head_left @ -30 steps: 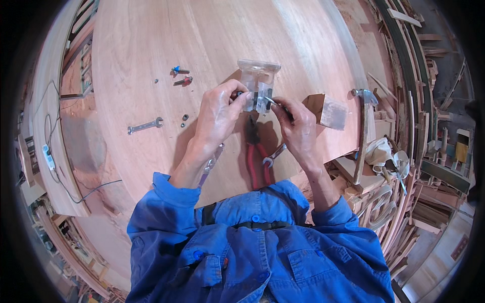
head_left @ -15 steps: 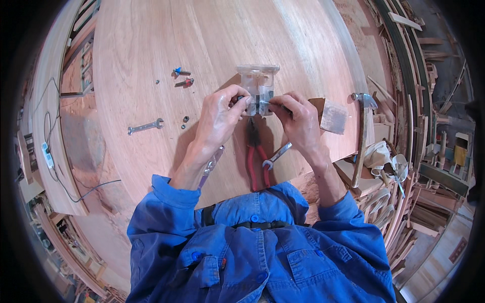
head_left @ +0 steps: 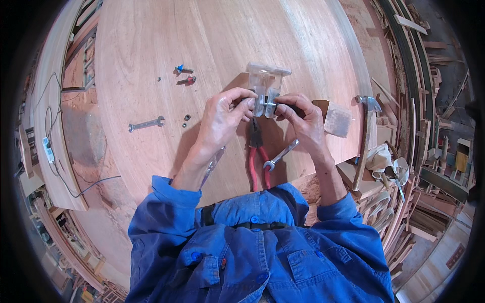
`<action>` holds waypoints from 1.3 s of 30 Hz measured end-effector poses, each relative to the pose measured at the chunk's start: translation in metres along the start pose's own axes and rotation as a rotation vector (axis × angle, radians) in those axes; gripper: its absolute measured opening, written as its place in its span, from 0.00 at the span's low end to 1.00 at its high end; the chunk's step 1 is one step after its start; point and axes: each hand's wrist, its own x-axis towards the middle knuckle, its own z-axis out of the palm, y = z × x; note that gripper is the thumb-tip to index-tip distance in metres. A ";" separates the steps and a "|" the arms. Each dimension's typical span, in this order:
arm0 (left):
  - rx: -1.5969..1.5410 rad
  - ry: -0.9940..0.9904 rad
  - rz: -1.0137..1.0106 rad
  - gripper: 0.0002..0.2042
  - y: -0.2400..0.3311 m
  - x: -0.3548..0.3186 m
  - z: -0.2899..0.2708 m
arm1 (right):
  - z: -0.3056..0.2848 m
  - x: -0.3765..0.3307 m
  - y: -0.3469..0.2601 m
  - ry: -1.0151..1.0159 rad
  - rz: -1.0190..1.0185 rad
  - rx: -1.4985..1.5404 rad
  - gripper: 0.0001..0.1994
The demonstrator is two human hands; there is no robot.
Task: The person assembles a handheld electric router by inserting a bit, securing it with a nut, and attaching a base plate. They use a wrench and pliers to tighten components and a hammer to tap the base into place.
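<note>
A clear plastic fixture (head_left: 269, 69) with a wide flat top and two upright walls stands between my hands, tilted a little. My left hand (head_left: 218, 118) is closed, thumb and fingers pinching the left wall of the fixture. A short metal bolt (head_left: 270, 104) runs crosswise near its lower end. My right hand (head_left: 307, 121) is closed around a dark part at the right end of this bolt; the fingers hide most of that part. Just below lie red-handled pliers (head_left: 253, 166) and a combination wrench (head_left: 282, 154). Another shiny tool (head_left: 213, 165) is partly hidden by my left wrist.
On the wooden tabletop (head_left: 146, 45) at left are a wrench (head_left: 146, 124), a blue router bit (head_left: 183, 69), a red router bit (head_left: 187, 80) and small nuts (head_left: 187, 117). At right are a worn block (head_left: 337, 120) and a claw hammer (head_left: 365, 136). Wood offcuts lie beyond.
The clear fixture has shifted slightly right and tilted, its top now sloping down to the right. Both hands moved with it, and the bolt between the walls shows more plainly.
</note>
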 end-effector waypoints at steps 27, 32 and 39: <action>0.753 0.038 0.390 0.20 0.010 -0.015 0.023 | 0.010 -0.013 0.015 0.073 -0.045 0.165 0.10; 0.543 0.109 0.364 0.18 0.000 -0.013 0.019 | 0.009 -0.018 0.013 0.103 0.046 0.185 0.12; 0.579 0.074 0.355 0.18 0.002 -0.012 0.018 | 0.006 -0.017 0.016 0.106 0.032 0.207 0.12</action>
